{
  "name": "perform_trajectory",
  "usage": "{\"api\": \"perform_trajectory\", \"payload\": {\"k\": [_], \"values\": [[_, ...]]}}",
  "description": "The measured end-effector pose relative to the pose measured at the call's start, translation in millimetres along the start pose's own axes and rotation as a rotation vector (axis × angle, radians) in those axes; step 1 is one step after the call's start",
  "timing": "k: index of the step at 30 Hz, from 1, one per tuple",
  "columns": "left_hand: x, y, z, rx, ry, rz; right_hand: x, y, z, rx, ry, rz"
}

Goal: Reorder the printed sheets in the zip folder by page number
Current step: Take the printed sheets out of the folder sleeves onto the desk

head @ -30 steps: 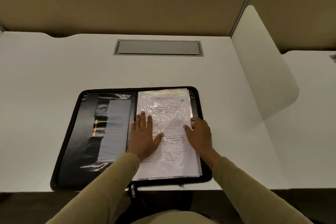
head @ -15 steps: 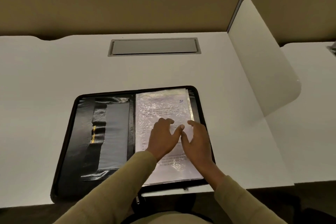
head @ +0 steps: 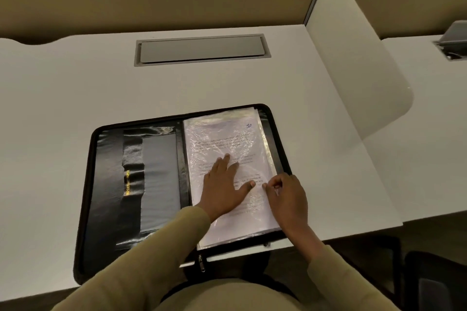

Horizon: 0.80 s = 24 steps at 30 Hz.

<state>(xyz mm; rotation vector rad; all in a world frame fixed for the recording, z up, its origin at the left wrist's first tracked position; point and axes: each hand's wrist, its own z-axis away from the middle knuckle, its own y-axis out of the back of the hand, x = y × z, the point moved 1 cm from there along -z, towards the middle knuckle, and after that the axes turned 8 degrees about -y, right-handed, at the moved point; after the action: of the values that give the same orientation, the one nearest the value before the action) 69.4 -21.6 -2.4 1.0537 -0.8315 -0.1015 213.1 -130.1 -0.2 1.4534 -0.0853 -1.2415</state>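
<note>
Printed white sheets are lying in the open black zip folder, left hand pressing flat-fingered, right hand pinching their edge.

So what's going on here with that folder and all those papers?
A person sits at a white desk with a black zip folder lying open. Its right half holds a stack of printed sheets in clear sleeves; the top sheet bears a handwritten 10. The left hand lies flat on that sheet, and the curled right hand seems to pinch its right edge. No sheet lies outside the folder.
</note>
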Motion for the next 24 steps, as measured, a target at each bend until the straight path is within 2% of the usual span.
{"api": "perform_trajectory", "payload": {"k": [4,9,14,19,22,24], "values": [[0.0,9.9,-1.2,0.031,0.006,0.087,-6.0,-0.4,2.2,-0.018,-0.042,-0.053],[-2.3,12.2,3.1,0.035,-0.041,0.044,-2.4,0.3,-2.6,-0.004,-0.11,0.055],[-3.8,11.0,5.5,0.04,-0.055,0.034,0.6,4.1,-10.7,-0.074,-0.153,-0.021],[6.2,12.3,0.4,0.084,-0.018,0.084,-2.7,7.8,-0.8,0.049,0.059,0.073],[18.3,14.1,-3.4,0.151,0.014,0.17,-6.5,9.3,13.2,0.234,0.3,0.175],[28.7,19.2,-4.5,0.178,0.063,0.309,-15.5,10.8,20.0,0.331,0.457,0.236]]}}
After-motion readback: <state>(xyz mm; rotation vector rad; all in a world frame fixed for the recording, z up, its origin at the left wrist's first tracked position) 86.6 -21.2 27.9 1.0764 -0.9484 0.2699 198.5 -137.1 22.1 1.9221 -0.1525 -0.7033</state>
